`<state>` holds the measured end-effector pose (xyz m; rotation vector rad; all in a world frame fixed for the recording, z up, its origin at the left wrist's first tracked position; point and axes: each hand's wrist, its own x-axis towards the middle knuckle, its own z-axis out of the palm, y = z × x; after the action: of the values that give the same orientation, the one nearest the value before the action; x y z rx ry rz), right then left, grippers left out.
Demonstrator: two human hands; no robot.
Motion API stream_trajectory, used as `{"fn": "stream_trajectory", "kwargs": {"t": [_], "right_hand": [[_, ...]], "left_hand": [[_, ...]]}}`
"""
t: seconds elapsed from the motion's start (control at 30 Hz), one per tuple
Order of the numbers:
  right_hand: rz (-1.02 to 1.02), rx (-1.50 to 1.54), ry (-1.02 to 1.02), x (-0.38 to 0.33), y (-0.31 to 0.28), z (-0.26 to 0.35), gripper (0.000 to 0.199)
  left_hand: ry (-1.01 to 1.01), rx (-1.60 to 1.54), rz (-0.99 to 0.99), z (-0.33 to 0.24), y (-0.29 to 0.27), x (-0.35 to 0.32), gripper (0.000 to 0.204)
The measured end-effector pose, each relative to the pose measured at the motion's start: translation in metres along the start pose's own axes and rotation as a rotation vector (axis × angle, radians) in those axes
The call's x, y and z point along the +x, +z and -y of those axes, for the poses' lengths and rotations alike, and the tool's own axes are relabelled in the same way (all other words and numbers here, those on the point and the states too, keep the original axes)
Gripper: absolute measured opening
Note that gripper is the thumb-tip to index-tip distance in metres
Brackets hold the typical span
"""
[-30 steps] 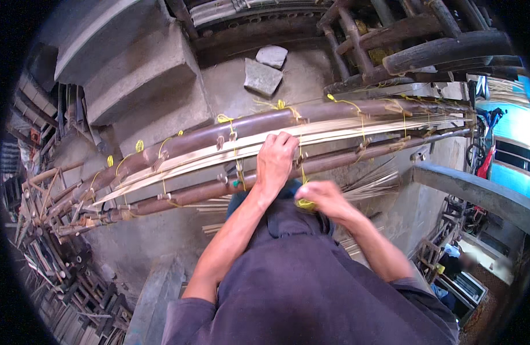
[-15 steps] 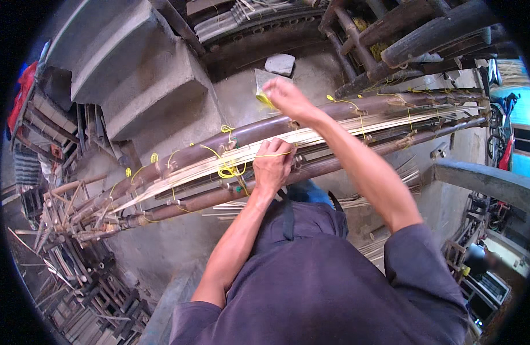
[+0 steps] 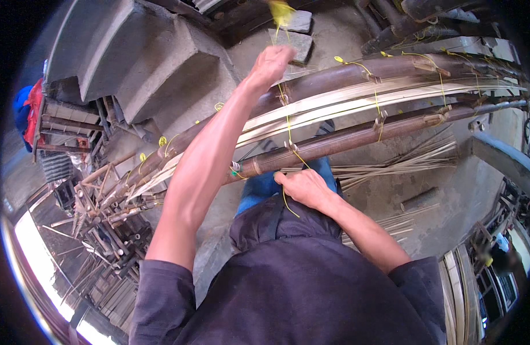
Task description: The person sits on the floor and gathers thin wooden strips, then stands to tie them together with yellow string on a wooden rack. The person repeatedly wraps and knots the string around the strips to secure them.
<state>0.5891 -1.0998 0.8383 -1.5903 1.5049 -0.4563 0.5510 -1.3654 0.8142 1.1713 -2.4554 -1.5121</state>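
Observation:
A long frame of two dark bamboo poles lies across in front of me: the far pole and the thinner near pole. Pale split bamboo strips run lengthwise between them, with yellow cord ties crossing at intervals. Beyond the far pole, my left hand is closed on yellow cord; a blurred yellow cord bundle swings above it. That cord runs down over the strips to the near pole. Close to my body, my right hand pinches the cord's other end, whose loose tail hangs below.
Concrete steps rise at the far left. Stone blocks lie on the floor past the frame. Loose bamboo strips are on the floor to the right, and cut bamboo pieces pile up at the left.
My left hand has left the strips and reached beyond the far pole. My right hand has come back from the far side to the near pole, now holding a cord end.

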Motion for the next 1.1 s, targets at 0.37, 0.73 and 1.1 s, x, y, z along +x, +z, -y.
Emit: {"fn": "stream_trajectory", "kwargs": {"t": [0.37,0.73,1.1], "right_hand": [[-0.377,1.752,0.599,0.011,0.060,0.079,0.075],[0.045,-0.475,-0.397,0.140,-0.119,0.238,0.019],[-0.348,0.991,0.092,0.194,-0.080,0.091,0.034]], "left_hand": [[0.083,-0.348,0.583,0.020,-0.158,-0.120,0.046],[0.355,0.097,-0.413,0.116,-0.032,-0.221,0.019],[0.203,0.175,-0.410,0.089,-0.042,-0.231,0.017]]}}
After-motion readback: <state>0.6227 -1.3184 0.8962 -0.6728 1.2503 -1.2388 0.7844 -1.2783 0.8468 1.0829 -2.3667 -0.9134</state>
